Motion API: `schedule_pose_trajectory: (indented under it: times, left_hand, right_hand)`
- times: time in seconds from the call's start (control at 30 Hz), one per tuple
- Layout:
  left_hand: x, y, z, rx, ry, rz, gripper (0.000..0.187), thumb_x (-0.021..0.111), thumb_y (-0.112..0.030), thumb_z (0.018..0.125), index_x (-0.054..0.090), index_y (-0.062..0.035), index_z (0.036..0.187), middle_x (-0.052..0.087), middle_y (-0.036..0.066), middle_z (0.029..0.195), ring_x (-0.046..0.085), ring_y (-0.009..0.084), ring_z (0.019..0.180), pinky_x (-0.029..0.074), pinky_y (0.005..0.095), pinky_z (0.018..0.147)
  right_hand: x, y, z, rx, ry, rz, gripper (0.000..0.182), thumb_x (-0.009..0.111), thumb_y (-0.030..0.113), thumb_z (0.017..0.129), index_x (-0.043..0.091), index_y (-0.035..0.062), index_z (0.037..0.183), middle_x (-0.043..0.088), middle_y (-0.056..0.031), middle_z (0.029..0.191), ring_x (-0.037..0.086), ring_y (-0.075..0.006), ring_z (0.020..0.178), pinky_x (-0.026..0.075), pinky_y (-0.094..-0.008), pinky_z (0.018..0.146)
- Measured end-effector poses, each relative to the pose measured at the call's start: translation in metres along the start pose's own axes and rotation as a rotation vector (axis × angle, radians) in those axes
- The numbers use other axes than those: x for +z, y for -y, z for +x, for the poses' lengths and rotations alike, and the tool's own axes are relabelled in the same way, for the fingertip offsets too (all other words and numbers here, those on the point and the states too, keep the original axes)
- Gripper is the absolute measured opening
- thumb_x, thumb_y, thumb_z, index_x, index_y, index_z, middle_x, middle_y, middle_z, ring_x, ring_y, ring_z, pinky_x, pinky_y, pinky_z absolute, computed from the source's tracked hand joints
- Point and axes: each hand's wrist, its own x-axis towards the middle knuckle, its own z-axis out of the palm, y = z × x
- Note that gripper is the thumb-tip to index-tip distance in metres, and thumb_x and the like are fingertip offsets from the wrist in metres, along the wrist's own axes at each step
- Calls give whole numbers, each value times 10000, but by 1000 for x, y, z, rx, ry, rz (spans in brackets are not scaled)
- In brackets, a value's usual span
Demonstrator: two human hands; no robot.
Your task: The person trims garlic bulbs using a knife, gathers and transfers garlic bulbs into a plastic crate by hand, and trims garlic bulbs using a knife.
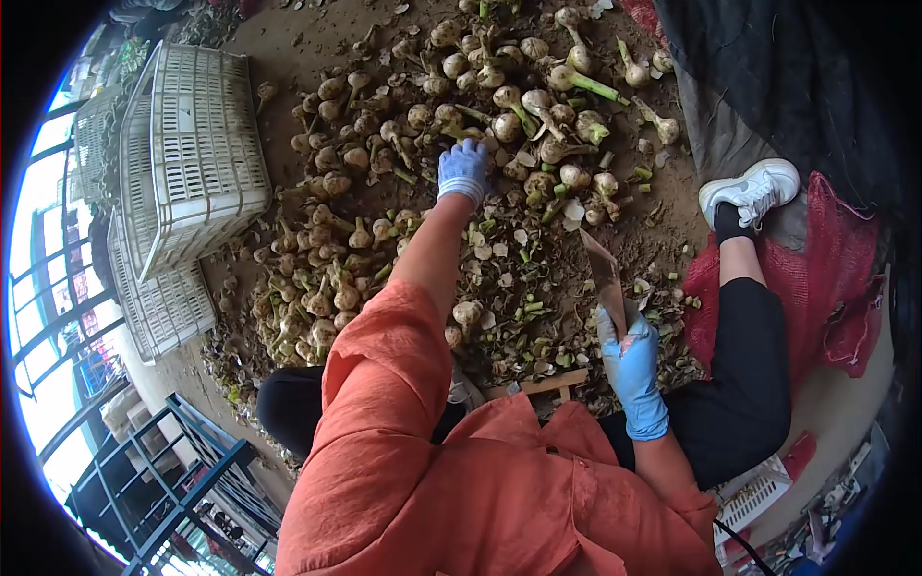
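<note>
My left hand, in a pale lavender glove with a white cuff, reaches into the spread of garlic bulbs. Its fingers point forward, slightly apart, with the tips against a garlic bulb and its stalk. In my right hand, gloved in light blue, is the handle of a broad-bladed knife. The blade points forward and away from me, over the trimmings. Thick-stalked garlic bulbs lie ahead, and a heap of garlic with shorter stems lies at the left.
White plastic crates stand at the left. Cut stalks and peelings cover the ground between my legs, near a small wooden piece. A red mesh bag lies by my white shoe. Dark cloth spreads at upper right.
</note>
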Motion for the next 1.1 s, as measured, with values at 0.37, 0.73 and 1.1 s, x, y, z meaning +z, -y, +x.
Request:
schedule_pose_trajectory:
  times: [0.37, 0.73, 1.1]
  left_hand:
    - [-162, -44, -164, 117, 363, -1574, 596, 635, -372, 836, 347, -18, 1220, 552, 72, 941, 513, 132, 878, 443, 263, 806]
    - [-194, -69, -221, 304, 54, -1313, 555, 760, -326, 697, 478, -4, 1050, 588, 51, 855, 552, 146, 797, 455, 293, 763]
    - [-183, -41, -215, 52, 48, -1632, 678, 805, -307, 670, 452, -52, 1189, 539, 69, 994, 559, 191, 968, 506, 305, 769]
  right_hand:
    - [2, 26, -15, -245, -214, -60, 122, 624, 167, 818, 586, 69, 880, 563, -117, 611, 591, -271, 559, 449, -348, 498]
    - [-7, 40, -40, -650, -246, -308, 433, 717, 73, 608, 565, 46, 1012, 599, -103, 723, 599, -286, 603, 450, -375, 534]
    - [0, 16, -21, -183, -174, -78, 202, 556, 218, 897, 574, 16, 892, 585, -135, 660, 573, -270, 549, 437, -345, 513]
